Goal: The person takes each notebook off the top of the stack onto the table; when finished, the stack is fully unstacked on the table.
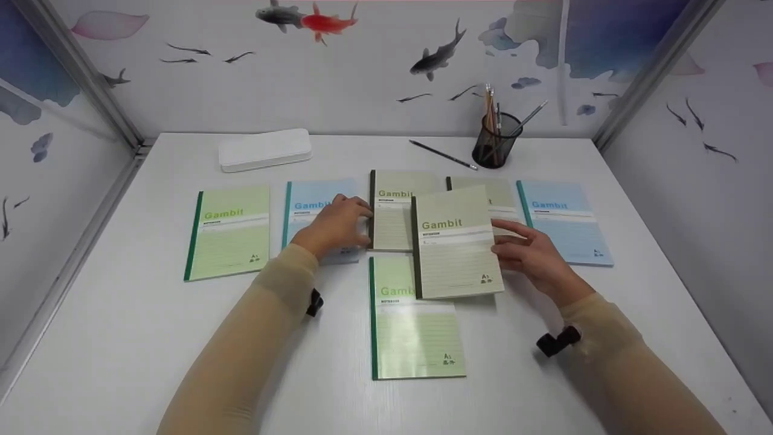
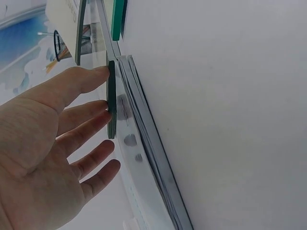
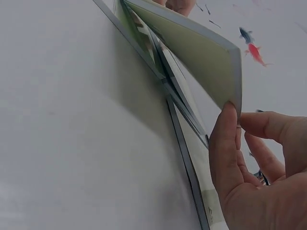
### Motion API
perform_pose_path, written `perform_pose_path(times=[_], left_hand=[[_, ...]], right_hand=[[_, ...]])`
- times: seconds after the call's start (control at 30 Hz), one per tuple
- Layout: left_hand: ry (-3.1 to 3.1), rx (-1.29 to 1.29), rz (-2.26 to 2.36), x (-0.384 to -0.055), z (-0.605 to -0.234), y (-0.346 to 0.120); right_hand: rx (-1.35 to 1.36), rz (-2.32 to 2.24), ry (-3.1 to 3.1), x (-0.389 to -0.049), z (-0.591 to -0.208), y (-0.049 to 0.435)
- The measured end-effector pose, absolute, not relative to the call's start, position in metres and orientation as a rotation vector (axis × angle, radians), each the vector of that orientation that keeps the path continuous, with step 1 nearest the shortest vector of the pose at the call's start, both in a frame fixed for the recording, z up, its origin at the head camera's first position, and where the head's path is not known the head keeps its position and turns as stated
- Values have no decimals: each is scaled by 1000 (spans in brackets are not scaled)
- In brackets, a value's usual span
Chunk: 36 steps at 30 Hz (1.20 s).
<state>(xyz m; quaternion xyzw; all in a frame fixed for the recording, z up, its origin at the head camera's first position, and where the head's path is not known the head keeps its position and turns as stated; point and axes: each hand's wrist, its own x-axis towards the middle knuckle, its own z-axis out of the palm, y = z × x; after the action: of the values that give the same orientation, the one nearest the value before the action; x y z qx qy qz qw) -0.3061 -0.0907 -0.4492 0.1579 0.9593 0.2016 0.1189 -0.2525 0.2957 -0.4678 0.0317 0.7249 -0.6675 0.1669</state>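
Note:
In the head view my right hand [image 1: 531,257] pinches the right edge of a beige notebook [image 1: 456,257] with a dark spine. This notebook is raised and tilted, overlapping the top of a green notebook [image 1: 416,347] and parts of two other beige notebooks. Against the spine of the back-middle beige notebook [image 1: 389,223], my left hand [image 1: 338,226] rests its fingertips, over the right side of a blue notebook [image 1: 296,226]. The left wrist view shows the left thumb and fingers extended to that dark spine [image 2: 112,100]. The right wrist view shows the thumb and fingers on the held notebook's cover [image 3: 206,62].
Another beige notebook [image 1: 501,208] lies partly covered behind the held one. A blue notebook [image 1: 564,223] is to the right, a green notebook [image 1: 235,235] at far left. Behind are a white case [image 1: 266,151], a pencil [image 1: 444,155] and a black mesh pencil cup [image 1: 492,148].

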Motion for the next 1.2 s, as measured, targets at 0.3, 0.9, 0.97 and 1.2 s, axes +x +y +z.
perform_pose_path(times=[0.3,0.9,0.97,1.2], left_hand=[[2797,428,596,-307,-448,-91],[2789,416,597,-304,-446,-90],[2790,412,603,-303,-446,-89],[2792,390,601,-303,-446,-88]], right_hand=[[111,-1833,2070,-234,-463,317],[-58,-1684,1924,-191,-451,376],[-76,-1672,1888,-189,-450,381],[-122,-1635,1797,-182,-449,392]])
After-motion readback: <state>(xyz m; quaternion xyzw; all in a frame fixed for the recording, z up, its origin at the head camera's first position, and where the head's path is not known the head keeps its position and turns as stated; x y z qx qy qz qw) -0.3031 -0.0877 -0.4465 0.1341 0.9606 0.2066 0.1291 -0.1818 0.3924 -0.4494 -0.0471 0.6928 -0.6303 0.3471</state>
